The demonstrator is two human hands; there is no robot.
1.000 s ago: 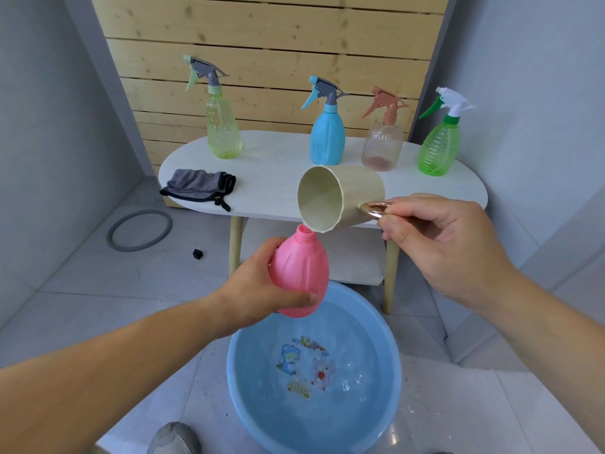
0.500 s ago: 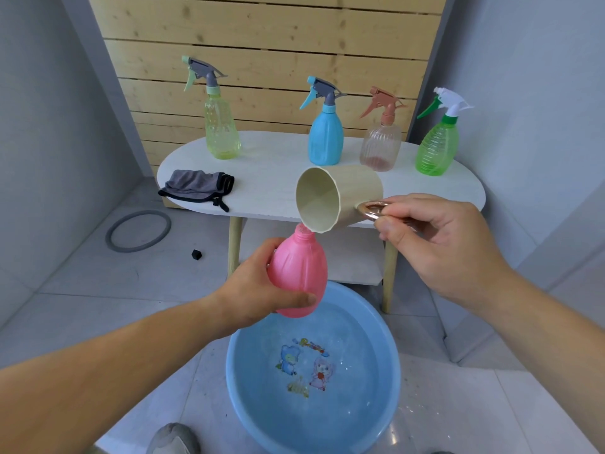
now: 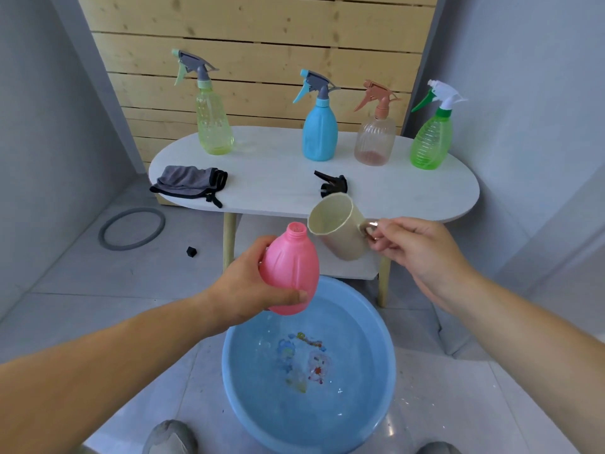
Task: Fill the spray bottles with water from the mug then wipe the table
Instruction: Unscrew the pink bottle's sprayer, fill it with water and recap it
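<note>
Centre frame, above the blue basin (image 3: 234, 381), the left hand (image 3: 244, 291) curls its fingers round the pink bottle (image 3: 291, 268), long axis near upright, open neck pointing up. To its right, the right hand (image 3: 417, 252) pinches with its fingers the handle of the mug (image 3: 340, 229), which has swung off the neck.

Just one camera here, head-worn and wide-angle, pointing forward and down. The blue basin (image 3: 235, 381) on the floor sits close underneath it, and the counter (image 3: 278, 178) is a bit farther ahead, backed by the wood-slat wall (image 3: 262, 27).
</note>
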